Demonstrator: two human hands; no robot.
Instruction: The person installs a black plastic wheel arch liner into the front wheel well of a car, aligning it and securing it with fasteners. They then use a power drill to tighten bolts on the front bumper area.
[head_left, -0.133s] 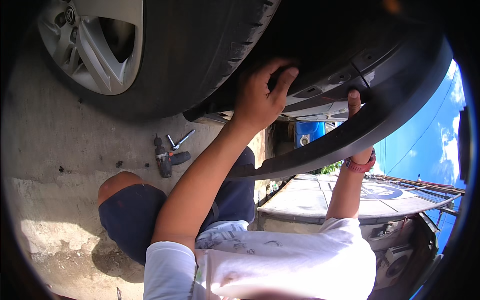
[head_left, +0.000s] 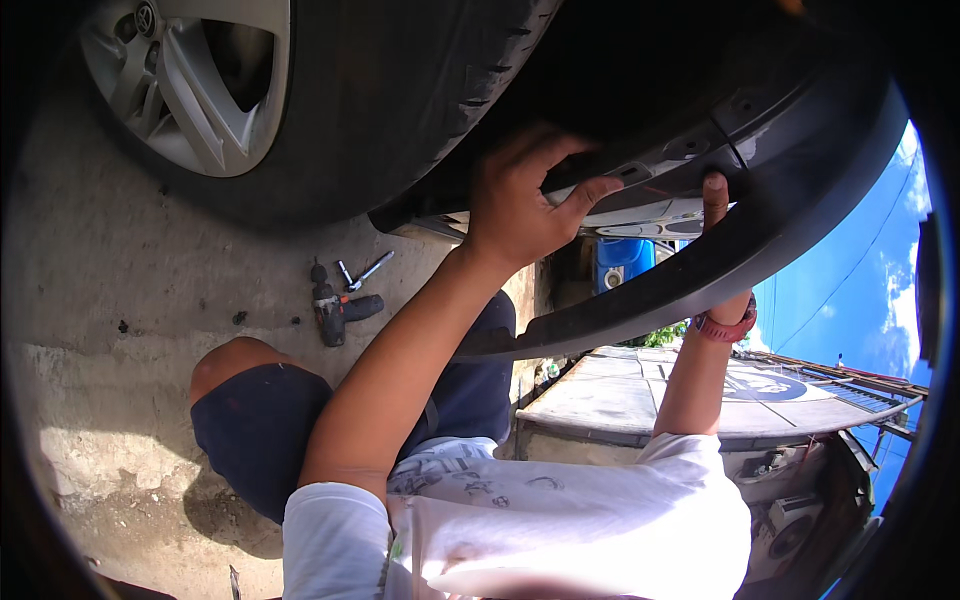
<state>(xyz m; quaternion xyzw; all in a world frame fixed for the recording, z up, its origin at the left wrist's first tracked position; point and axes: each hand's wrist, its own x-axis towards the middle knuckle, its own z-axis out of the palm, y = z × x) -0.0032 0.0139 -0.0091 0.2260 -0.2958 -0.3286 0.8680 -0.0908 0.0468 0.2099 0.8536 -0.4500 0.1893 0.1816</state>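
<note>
A long, curved dark-grey wheel arch trim [head_left: 690, 285] sweeps across the right side, standing off from the car's fender edge [head_left: 660, 170]. My right hand [head_left: 715, 200], with a red watch on its wrist, grips it from behind. Only the thumb shows clearly, raised toward the fender edge; its other fingers are hidden by the trim. My left hand [head_left: 525, 200] reaches into the dark wheel well between tyre and fender. Its thumb is stretched toward the fender's lower edge, apart from the fingers, whose blurred tips fade into shadow. I see nothing held in it.
The tyre and silver wheel [head_left: 215, 100] fill the upper left. On the concrete floor lie a cordless drill [head_left: 330, 308] and a small metal ratchet wrench [head_left: 370, 270]. A blue container [head_left: 622, 262] and a light-coloured roof [head_left: 620, 395] are beyond the trim.
My left hand's thumb has swung slightly right and down, nearer the fender edge, and its fingers have shifted. My right hand stays at the trim. The view has tilted a little.
</note>
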